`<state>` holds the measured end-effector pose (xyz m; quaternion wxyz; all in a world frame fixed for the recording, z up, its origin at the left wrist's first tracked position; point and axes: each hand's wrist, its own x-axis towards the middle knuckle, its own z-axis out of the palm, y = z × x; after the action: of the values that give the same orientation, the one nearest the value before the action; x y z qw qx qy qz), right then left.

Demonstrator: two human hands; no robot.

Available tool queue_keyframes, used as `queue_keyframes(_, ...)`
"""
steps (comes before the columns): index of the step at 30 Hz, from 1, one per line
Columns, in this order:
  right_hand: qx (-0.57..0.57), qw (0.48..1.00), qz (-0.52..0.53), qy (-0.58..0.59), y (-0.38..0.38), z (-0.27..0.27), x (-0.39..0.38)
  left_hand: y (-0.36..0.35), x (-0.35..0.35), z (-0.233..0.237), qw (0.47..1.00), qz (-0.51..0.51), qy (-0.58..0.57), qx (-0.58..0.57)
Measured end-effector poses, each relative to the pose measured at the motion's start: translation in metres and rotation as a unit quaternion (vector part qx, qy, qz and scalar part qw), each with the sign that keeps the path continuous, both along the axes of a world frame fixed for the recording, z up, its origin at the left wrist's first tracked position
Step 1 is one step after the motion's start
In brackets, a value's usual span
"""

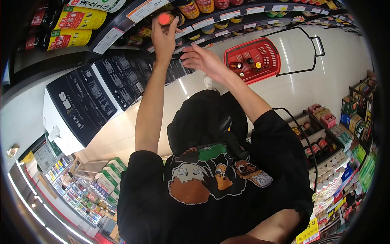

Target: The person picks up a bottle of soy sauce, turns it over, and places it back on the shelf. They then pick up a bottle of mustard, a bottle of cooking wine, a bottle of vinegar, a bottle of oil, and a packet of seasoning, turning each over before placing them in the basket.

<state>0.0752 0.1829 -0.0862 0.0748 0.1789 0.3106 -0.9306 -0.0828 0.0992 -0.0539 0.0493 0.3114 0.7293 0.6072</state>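
My left hand (163, 42) reaches up to the shelf, its fingers wrapped round a red-capped bottle (164, 18). The bottle's body is mostly hidden by the hand and the shelf edge. Lower and to the right, my right hand (205, 62) is held in the air with its fingers apart and nothing in it. It is near the lower shelf's edge, apart from the bottle. Beside it on the floor, a red shopping basket (262, 46) holds several bottles, with its black handle (316, 46) folded out to the right.
Jars with yellow and red labels (188, 9) line the shelf (148, 10), which has price tags along its edge. Yellow-labelled bottles (77, 18) lie at upper left in view. Dark printed cartons (77, 103) stand below the shelf. More stocked shelves (325, 138) are at right.
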Motion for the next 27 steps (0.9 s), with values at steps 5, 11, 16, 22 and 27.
queue_keyframes(5,0.002,1.000,0.001,0.005,0.000,-0.001,0.002,-0.005,0.005,0.002,1.000,0.005,-0.011,-0.005)
queue_keyframes(11,0.029,0.999,-0.012,-0.003,0.003,-0.002,0.011,-0.019,0.016,0.011,1.000,0.025,0.014,0.007)
queue_keyframes(16,0.096,0.992,-0.074,-0.033,0.007,0.002,0.009,-0.035,0.038,0.058,0.997,0.044,-0.011,0.055)
queue_keyframes(22,0.120,0.988,-0.093,0.025,0.017,0.018,0.010,-0.057,0.064,0.112,0.988,0.048,-0.132,0.066)
queue_keyframes(27,0.131,0.962,0.180,0.161,0.025,0.030,0.043,-0.063,0.074,0.131,0.975,-0.027,-0.220,0.018)
